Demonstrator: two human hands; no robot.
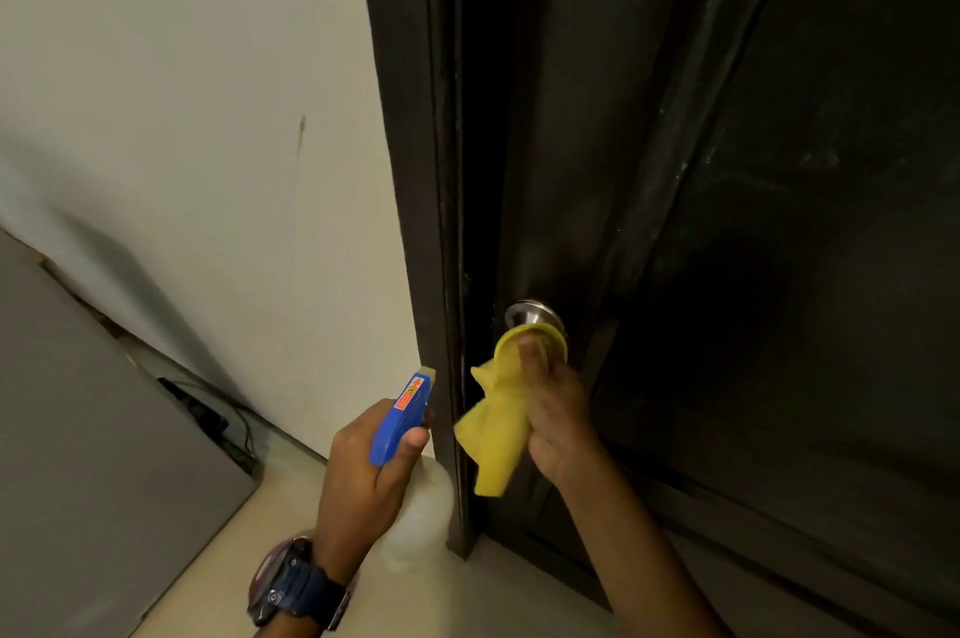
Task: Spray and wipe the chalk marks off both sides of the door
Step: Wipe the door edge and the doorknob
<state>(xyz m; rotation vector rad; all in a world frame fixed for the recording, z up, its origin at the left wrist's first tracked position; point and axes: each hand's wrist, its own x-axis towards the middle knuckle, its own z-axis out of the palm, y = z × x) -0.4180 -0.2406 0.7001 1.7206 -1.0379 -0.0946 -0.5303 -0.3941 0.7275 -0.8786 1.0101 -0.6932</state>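
The dark door (753, 221) fills the right half of the view, with faint pale smudges on its panel. Its steel knob (530, 314) sits low on the left edge. My right hand (558, 411) grips the knob through a yellow cloth (498, 434), whose loose end hangs down to the left. My left hand (363, 460) holds a spray bottle (415, 507) by its neck; the bottle has a blue trigger head and a white body, and its nozzle points up beside the door frame (421, 169).
A cream wall (208, 91) runs left of the black frame. A grey panel (88, 429) stands at the lower left, with dark cables on the floor behind it. Pale floor tiles (291, 492) lie below. A dark watch is on my left wrist.
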